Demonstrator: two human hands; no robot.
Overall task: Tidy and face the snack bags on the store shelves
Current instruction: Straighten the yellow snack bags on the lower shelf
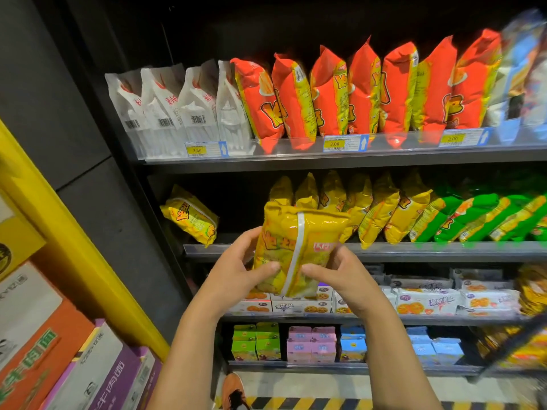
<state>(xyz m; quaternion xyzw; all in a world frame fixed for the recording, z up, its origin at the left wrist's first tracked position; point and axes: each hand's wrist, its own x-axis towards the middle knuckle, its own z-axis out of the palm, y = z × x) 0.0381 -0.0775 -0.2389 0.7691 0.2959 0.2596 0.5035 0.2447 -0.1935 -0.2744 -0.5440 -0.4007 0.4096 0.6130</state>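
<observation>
I hold one yellow snack bag [296,250] upright in the air in front of the middle shelf [444,250], its back seam turned toward me. My left grip [236,276] grasps its lower left edge and my right grip [340,276] its lower right edge, thumbs on the near face and fingers curled behind.

The bag looks puffed with air, so I judge it light, soft and crinkly, with slick glossy film and crisp contents that would crush if squeezed. The flat side edges and sealed ends seem the safest places to hold it.

Behind it, the shelf has a gap. To the left of the gap one matching bag [191,216] lies tipped over; to the right stands a leaning row of yellow bags [370,208], then green bags [479,217].

The shelf above carries white bags [165,110] and red bags [355,90] behind price tags. Below are biscuit packs [429,300] and small coloured cartons [299,343]. The shelving is dark.

A yellow post [74,247] and stacked boxes [59,365] crowd my left side. A black-and-yellow striped line [310,403] marks the floor.
</observation>
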